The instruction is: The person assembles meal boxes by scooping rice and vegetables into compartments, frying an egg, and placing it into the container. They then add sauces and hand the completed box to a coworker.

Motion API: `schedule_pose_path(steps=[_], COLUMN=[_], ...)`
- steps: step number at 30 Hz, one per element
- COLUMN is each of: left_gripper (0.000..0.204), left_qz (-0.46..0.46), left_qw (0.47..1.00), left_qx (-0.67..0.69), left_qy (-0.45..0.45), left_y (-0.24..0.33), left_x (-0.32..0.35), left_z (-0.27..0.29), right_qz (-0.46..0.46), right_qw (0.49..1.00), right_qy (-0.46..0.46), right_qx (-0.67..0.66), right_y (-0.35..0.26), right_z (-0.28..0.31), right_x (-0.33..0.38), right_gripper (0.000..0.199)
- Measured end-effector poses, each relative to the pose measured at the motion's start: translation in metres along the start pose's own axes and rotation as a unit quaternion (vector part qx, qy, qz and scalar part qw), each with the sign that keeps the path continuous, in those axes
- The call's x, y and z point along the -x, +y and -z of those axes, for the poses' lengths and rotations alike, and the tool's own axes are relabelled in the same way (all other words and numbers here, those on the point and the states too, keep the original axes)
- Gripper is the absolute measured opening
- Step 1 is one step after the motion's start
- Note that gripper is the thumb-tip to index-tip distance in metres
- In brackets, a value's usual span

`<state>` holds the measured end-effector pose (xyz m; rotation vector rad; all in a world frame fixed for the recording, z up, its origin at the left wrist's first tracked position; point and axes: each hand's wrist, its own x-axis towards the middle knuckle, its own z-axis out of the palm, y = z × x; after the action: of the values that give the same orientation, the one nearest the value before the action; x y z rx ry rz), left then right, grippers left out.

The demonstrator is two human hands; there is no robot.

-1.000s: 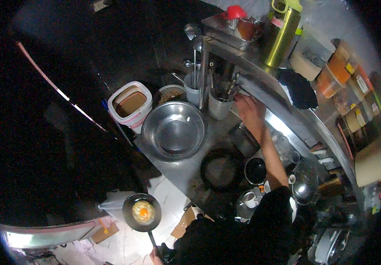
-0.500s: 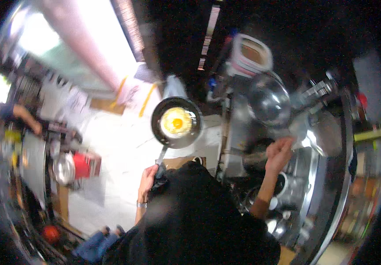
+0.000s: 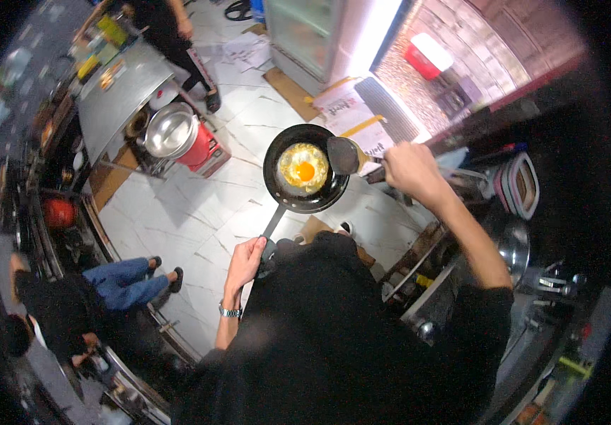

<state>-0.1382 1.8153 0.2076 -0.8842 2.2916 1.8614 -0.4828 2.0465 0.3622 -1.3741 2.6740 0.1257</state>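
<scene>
Egg-frying step: left hand (image 3: 247, 261) grips pan (image 3: 305, 168), right hand (image 3: 410, 170) grips spatula (image 3: 344, 154); next, blade under egg (image 3: 303, 167).

The frying pan (image 3: 304, 177) is black, and every place here is told from it. Inside it lies a fried egg (image 3: 303, 170), white with an orange-yellow yolk. At its right rim sits a dull grey spatula (image 3: 346, 154). Beneath it spreads a white floor (image 3: 199, 212) veined in grey marble lines. To its left stands a red stand (image 3: 203, 149) bearing a shiny silver bowl (image 3: 169, 130). Below it hangs a black sleeve (image 3: 482, 319).
</scene>
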Motion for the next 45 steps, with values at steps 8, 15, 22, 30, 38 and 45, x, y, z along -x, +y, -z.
schedule_pose_path(steps=[8,15,22,30,38,45], left_gripper=[0.049,0.046,0.046,0.044,0.039,0.045], left_qz=[0.058,0.098,0.128,0.119,0.116,0.129], left_qw=[0.995,0.973,0.933,0.861,0.830,0.814], left_qx=[0.036,0.146,0.152,0.221,0.177,0.131], left_qy=[0.079,0.147,0.300,0.441,0.517,0.550], left_y=[-0.054,-0.097,-0.086,-0.101,-0.150,-0.175], left_x=[0.010,0.008,-0.026,-0.067,-0.101,-0.103], left_z=[0.081,0.119,0.178,0.229,0.387,0.543], right_qz=[0.225,0.255,0.309,0.344,0.281,0.267], right_qw=[0.970,0.960,0.927,0.912,0.909,0.917], right_qy=[-0.007,-0.117,-0.167,-0.192,-0.234,-0.199], right_qx=[0.095,-0.022,-0.131,-0.111,-0.201,-0.219], right_y=[-0.118,-0.168,-0.268,-0.409,-0.576,-0.741], right_z=[0.009,-0.031,-0.051,-0.041,-0.062,-0.028], right_x=[-0.196,-0.311,-0.436,-0.505,-0.584,-0.615], right_gripper=[0.015,0.020,0.019,0.023,0.028,0.030])
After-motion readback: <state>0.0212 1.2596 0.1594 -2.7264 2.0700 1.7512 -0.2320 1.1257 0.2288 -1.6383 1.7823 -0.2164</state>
